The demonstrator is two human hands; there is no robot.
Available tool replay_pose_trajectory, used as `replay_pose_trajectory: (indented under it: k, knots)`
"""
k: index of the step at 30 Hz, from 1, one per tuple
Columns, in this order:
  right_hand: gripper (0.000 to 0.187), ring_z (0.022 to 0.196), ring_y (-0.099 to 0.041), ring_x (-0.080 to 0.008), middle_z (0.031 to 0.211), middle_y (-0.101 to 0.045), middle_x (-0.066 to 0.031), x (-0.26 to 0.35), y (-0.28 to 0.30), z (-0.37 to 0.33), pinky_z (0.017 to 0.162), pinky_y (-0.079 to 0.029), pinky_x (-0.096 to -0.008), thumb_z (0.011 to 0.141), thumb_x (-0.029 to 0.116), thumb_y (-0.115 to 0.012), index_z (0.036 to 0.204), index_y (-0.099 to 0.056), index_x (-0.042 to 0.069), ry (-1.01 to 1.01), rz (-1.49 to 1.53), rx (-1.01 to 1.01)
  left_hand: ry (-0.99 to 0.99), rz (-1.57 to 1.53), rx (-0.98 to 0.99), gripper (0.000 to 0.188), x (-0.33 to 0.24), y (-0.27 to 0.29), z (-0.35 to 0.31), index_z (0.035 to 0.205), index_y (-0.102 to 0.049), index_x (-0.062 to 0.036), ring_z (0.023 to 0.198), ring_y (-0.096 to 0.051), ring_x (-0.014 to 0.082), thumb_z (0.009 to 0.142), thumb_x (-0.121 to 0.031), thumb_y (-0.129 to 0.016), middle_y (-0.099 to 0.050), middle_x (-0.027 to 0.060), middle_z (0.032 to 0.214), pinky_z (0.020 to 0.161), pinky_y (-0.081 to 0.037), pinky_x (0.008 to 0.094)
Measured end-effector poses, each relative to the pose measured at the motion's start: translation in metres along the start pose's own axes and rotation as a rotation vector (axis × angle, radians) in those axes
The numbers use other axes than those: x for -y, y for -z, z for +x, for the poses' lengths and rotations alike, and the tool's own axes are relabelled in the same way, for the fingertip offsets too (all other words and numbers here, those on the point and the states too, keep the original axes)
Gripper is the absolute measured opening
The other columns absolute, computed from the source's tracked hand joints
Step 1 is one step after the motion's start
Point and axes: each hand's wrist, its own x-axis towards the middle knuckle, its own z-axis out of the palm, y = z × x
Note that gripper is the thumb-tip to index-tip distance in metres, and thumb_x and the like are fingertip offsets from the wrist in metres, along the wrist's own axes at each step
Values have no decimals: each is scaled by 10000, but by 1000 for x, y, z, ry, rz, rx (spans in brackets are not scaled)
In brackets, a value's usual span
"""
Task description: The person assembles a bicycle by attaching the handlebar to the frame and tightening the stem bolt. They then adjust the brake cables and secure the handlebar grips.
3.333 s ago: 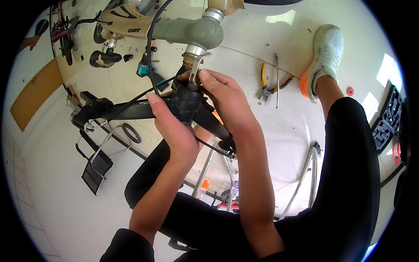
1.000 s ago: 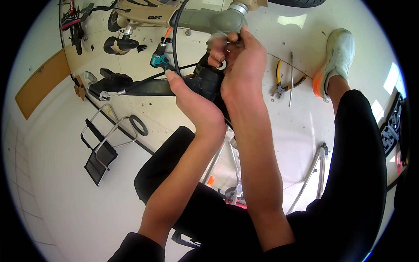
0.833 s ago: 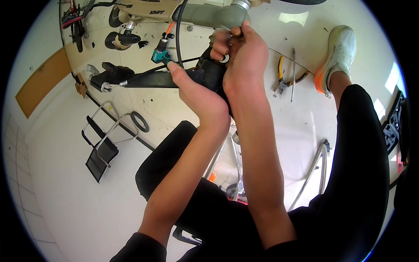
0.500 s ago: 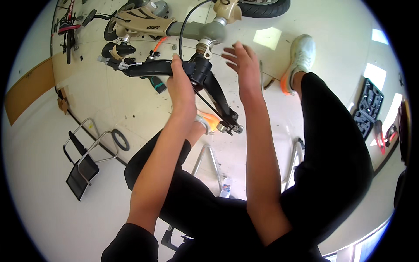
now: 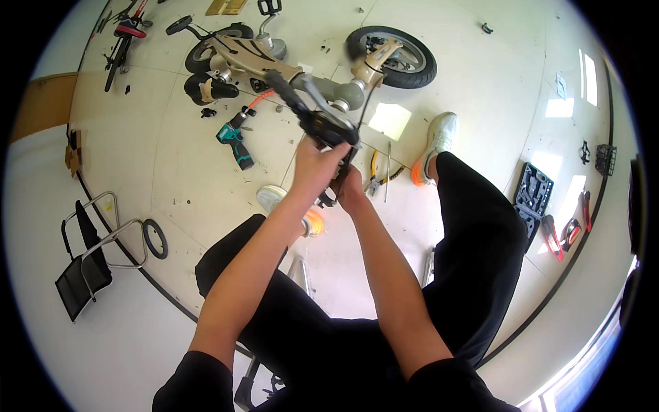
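Observation:
A tan bike (image 5: 257, 60) lies on its side on the floor, its front end toward me. Its black handlebar (image 5: 302, 110) is partly smeared by motion and points up and away to the left. My left hand (image 5: 317, 167) is closed round the near part of the handlebar, thumb on top. Just below and to the right, my right hand (image 5: 351, 187) is closed on the handlebar's near end, its fingers mostly hidden. From the handlebar a black cable (image 5: 371, 96) curves up to the tan front end. The front wheel (image 5: 415, 65) lies beyond it.
A teal-and-black cordless drill (image 5: 235, 141) lies left of the handlebar. Yellow-handled pliers (image 5: 373, 175) and a thin rod (image 5: 388, 172) lie by my right foot. An open tool case (image 5: 534, 189) is at the right, a black chair (image 5: 82, 278) at the left.
My right hand was open and apart from the handlebar; now it grips it. The handlebar has turned. The whole view has shifted, so more of the floor and bike shows.

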Motion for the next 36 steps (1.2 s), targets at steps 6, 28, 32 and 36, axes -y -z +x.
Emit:
replay_pose_trajectory:
  k: [6, 28, 32, 36]
  knots:
    - [357, 826, -639, -182, 882, -635, -69, -11, -7, 1, 726, -545, -326, 982, 296, -282, 1051, -554, 75, 76, -25, -193, -96, 116, 85, 310, 4, 2, -5, 1034, -597, 7, 859, -651, 257, 776, -139, -685, -674, 135, 890, 810, -490, 352]
    - [525, 1038, -572, -277, 1030, -588, -105, 12, 3, -53, 947, -408, -442, 993, 495, -215, 1169, -475, 75, -11, -278, 32, 257, -268, -21, 147, -19, 33, -13, 845, -658, -8, 706, -599, 142, 737, -96, -701, -646, 65, 768, 668, -465, 296]
    - [559, 1106, -525, -243, 1097, -596, -105, 30, 7, -35, 964, -363, -400, 979, 524, -271, 1203, -498, 65, 6, -245, -76, 180, -218, -19, 155, -19, 10, -1, 853, -651, 3, 665, -598, 145, 739, -78, -716, -646, 75, 758, 596, -466, 304]
    - [463, 1063, -538, -226, 1095, -603, -99, 31, 35, -32, 989, -348, -399, 981, 440, -326, 1116, -521, 42, 96, -245, -258, 207, -160, -53, 149, -15, -13, 16, 824, -649, 1, 599, -577, 145, 735, -94, -723, -626, 65, 688, 551, -448, 306]
